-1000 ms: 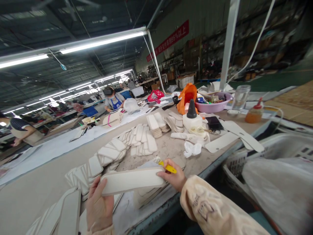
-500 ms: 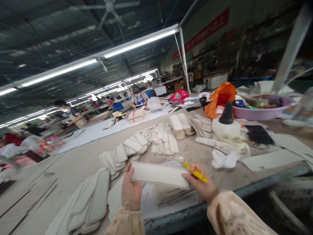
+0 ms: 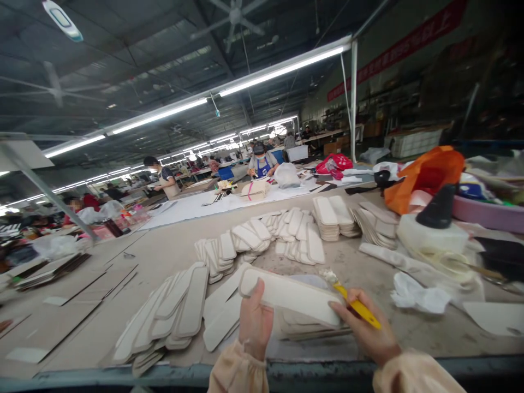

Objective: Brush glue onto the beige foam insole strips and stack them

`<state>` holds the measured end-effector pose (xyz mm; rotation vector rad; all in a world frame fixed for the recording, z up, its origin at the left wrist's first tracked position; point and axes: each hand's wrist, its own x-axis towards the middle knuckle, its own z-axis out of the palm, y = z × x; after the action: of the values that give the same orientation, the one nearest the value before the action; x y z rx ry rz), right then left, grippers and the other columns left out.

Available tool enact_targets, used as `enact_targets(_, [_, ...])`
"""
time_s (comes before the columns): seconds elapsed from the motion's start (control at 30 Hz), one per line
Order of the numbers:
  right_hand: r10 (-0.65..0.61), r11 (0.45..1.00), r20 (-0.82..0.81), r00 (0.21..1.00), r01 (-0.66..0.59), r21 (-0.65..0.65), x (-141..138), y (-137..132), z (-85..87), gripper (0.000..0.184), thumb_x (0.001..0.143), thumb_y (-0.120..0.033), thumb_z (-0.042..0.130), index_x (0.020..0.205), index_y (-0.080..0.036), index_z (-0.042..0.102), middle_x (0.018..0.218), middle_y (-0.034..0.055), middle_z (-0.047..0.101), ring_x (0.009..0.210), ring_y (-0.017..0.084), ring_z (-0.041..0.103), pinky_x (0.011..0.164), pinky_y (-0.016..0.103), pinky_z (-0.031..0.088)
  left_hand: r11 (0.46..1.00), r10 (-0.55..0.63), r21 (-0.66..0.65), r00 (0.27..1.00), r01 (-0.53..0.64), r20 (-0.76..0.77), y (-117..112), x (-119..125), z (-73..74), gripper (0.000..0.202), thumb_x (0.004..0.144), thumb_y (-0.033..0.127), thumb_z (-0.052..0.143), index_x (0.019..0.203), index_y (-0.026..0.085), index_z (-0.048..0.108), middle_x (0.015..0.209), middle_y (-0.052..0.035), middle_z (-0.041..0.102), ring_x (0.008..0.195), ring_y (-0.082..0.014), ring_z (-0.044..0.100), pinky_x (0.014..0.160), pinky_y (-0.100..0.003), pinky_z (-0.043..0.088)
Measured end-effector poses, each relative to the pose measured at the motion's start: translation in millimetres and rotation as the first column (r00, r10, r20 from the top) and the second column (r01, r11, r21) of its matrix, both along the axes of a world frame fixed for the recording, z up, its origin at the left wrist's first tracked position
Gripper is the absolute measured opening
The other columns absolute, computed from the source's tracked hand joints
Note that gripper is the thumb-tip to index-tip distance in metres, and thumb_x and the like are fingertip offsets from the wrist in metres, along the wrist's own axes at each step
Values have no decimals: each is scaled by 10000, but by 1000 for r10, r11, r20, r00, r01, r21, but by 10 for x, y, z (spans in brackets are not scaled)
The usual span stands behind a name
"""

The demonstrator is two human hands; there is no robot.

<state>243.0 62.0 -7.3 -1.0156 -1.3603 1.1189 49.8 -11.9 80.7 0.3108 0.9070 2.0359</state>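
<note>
Your left grip (image 3: 257, 319) holds one end of the white panel (image 3: 292, 295), thumb on its face, while your right grip (image 3: 370, 325) clasps the yellow brush (image 3: 357, 305) and seems to pinch the panel's other end too. The panel is raised, slanting down to the right above a stack (image 3: 303, 329) of similar pieces. Sharing one hand between two things looks like the weak point: should those fingers loosen, the panel could slip or the brush swing. Its bristles sit near the panel's upper edge, so a turned wrist might smear whatever they carry. A low left forearm could disturb the fanned pieces (image 3: 172, 311). Around them, the tabletop (image 3: 172, 240) is drab and marked, with crumpled paper (image 3: 420, 293) and a bottle (image 3: 434, 234) to the right. Beyond, a worker (image 3: 262, 164) wears a blue apron; strip lights (image 3: 282, 71) cross the dim hall.
</note>
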Motion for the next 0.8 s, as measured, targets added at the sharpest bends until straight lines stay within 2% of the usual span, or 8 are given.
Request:
enact_targets(0.13, [-3, 1000, -27, 1000, 3, 2, -18, -27, -9, 438, 660, -586, 685, 755, -245, 427, 590, -62, 416, 502, 136, 402, 468, 251, 361, 1000, 2, -12, 1000, -2, 15, -37, -7, -16, 204, 817, 139, 619, 1016, 123, 658, 995, -109, 711, 1012, -229, 649, 916, -356, 524])
enact_targets(0.3, [93, 996, -30, 995, -93, 14, 13, -37, 1, 407, 667, -489, 729, 759, -237, 422, 586, -63, 422, 503, 125, 403, 464, 237, 362, 999, 20, -37, 996, -17, 82, -104, -36, -19, 233, 846, 111, 567, 1070, 88, 627, 994, -133, 709, 991, -217, 658, 929, -353, 519])
enact_targets(0.57, [183, 983, -58, 981, -183, 2, -37, -156, 192, 410, 696, -520, 690, 759, -245, 392, 568, -73, 386, 499, 129, 375, 476, 241, 337, 997, 30, -72, 992, -21, 122, -207, -153, -50, 272, 878, 84, 493, 1127, 96, 603, 988, -118, 715, 950, -191, 671, 907, -328, 537])
enact_targets(0.7, [187, 982, -35, 982, -186, 31, -27, -219, 228, 370, 707, -480, 686, 740, -243, 403, 577, -65, 393, 518, 135, 384, 487, 244, 354, 997, 53, -66, 992, -46, 112, -316, -124, -5, 235, 861, 89, 531, 1079, 92, 619, 993, -130, 710, 971, -201, 666, 900, -318, 540])
enact_targets(0.8, [179, 983, 31, 983, -180, 44, -11, -228, 179, 356, 681, -464, 702, 718, -246, 423, 594, -51, 422, 537, 146, 424, 491, 249, 397, 997, 61, -49, 988, -55, 144, -399, -98, 26, 191, 850, 93, 556, 1025, 66, 629, 990, -158, 704, 995, -215, 657, 932, -320, 520])
